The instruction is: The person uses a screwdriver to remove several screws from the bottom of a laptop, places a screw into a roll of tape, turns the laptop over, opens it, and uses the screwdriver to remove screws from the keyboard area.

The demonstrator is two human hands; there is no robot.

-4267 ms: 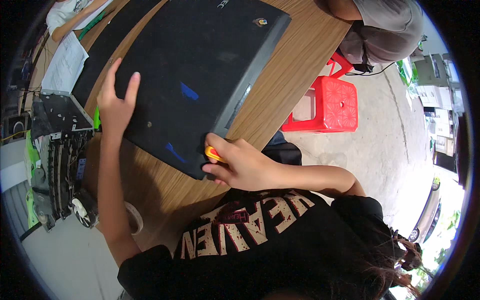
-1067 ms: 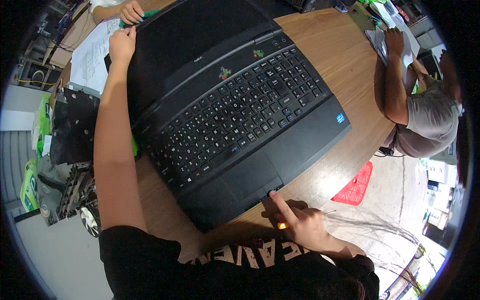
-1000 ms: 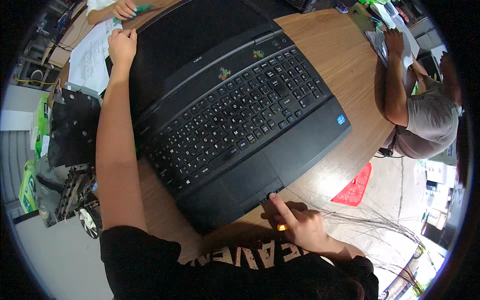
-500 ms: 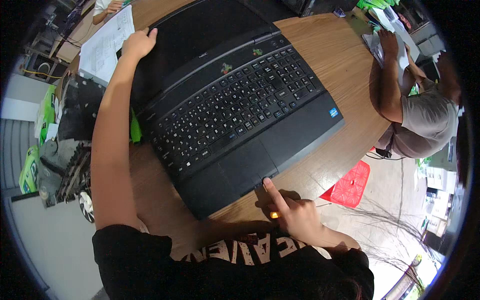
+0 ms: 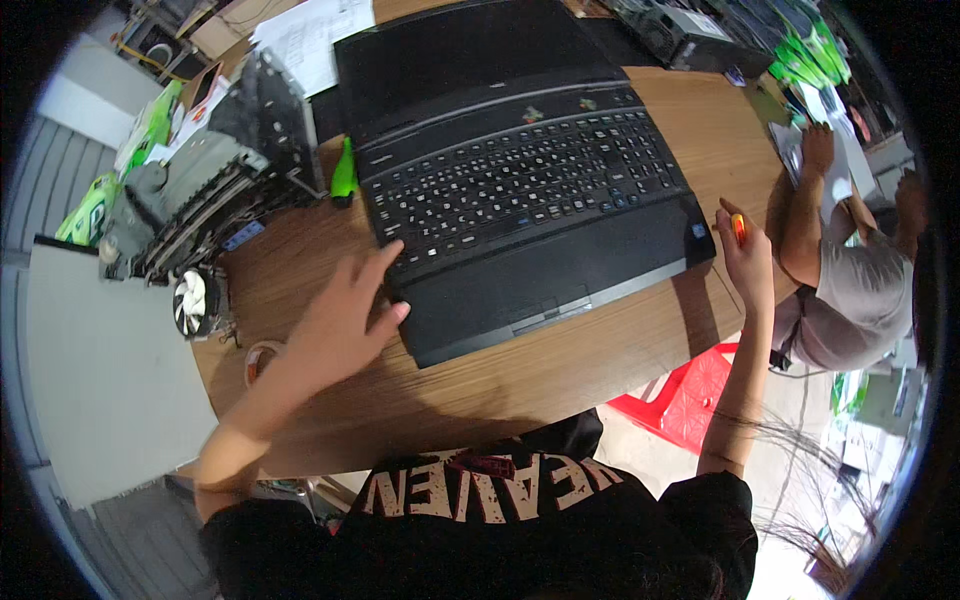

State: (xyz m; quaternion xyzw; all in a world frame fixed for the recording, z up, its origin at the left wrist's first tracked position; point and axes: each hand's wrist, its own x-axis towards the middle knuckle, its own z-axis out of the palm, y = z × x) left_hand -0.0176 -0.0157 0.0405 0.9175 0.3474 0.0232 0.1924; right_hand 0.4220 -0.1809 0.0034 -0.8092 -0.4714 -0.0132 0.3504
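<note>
An open black laptop (image 5: 540,282) lies on the wooden table before me, its screen (image 5: 470,70) dark and tilted far back. At its near left corner is my left hand (image 5: 345,318), fingers spread; the thumb and index fingertips meet the laptop's edge, slightly blurred. By the near right corner, my right hand (image 5: 750,262) is closed around a screwdriver with an orange-yellow handle (image 5: 739,229). Only the handle end shows; the rest is hidden by the hand. The right index finger reaches out close to the laptop's side.
Left of the laptop stand a green bottle-like object (image 5: 344,172) and a dismantled grey machine (image 5: 200,195). Papers (image 5: 315,40) lie behind. A tape roll (image 5: 261,362) sits under my left forearm. A black box (image 5: 690,40), a red stool (image 5: 690,400) and a seated person (image 5: 850,290) are at right.
My left hand has come down from the screen's left edge to the near left corner. My right hand has left the front edge and moved to the right side. The laptop appears turned straighter.
</note>
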